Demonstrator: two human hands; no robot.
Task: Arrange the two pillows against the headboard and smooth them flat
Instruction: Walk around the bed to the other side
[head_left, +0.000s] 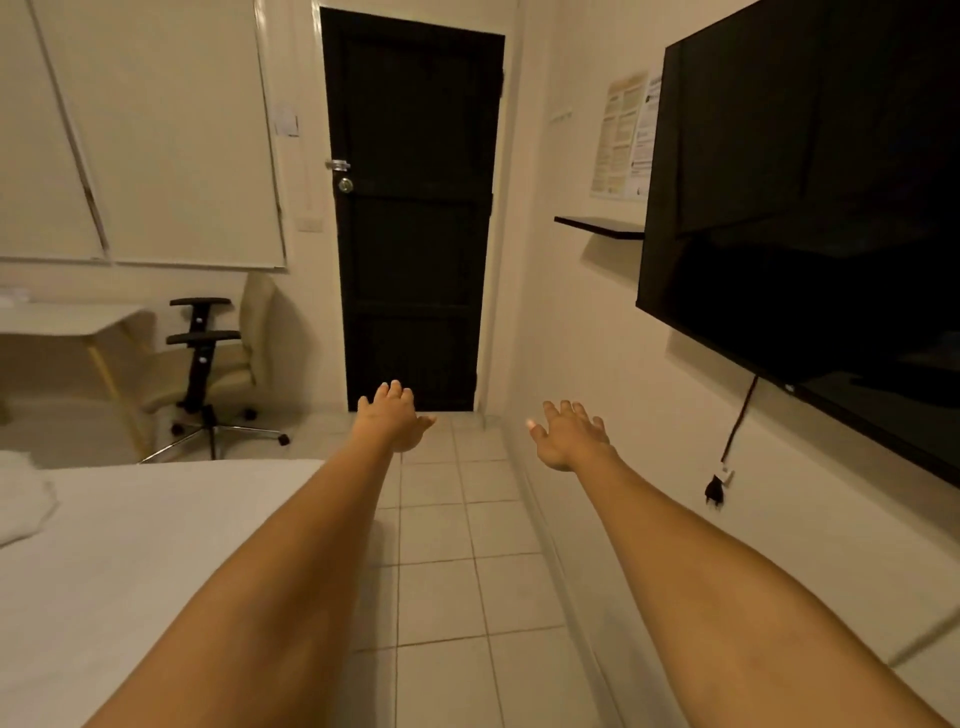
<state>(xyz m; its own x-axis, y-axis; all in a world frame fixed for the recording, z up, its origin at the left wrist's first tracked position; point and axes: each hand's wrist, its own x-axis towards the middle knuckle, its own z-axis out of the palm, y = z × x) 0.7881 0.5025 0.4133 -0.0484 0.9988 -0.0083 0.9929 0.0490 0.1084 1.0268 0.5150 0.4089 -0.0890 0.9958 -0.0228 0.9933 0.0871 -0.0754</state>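
Left hand: the left hand (390, 419) is stretched straight out ahead at arm's length, fingers spread and loose, grasping nothing; it hangs in the air over the tiled floor (457, 545), just past the near corner of the bed (145, 530).
Right hand: the right hand (569, 435) is held out the same way, fingers splayed and empty, well apart from the left and nearer the right-hand wall.
Forearms: both bare forearms run from the bottom corners of the view up toward the middle, the left one crossing over the bed's edge.
Pillow or folded bedding: a soft white bundle (23, 499) lies on the bed at the far left edge of the view, well apart from both hands and behind the left forearm's line; whether it is a pillow cannot be told, since most of it is cut off.
Its long axis: cannot be told for the same reason.
Headboard: not shown.
Bed: white sheet, flat and smooth across the visible part.
Ahead of the hands: a dark panelled door (415, 208), shut, with a metal handle (337, 165).
Right of the hands: a large black television (810, 197) mounted on the wall, its cable hanging to a plug (715, 488), and a small dark shelf (602, 226) beside it.
Left, beyond the bed: a cream office chair (223, 364) at a pale desk (67, 318), under closed blinds (145, 130).
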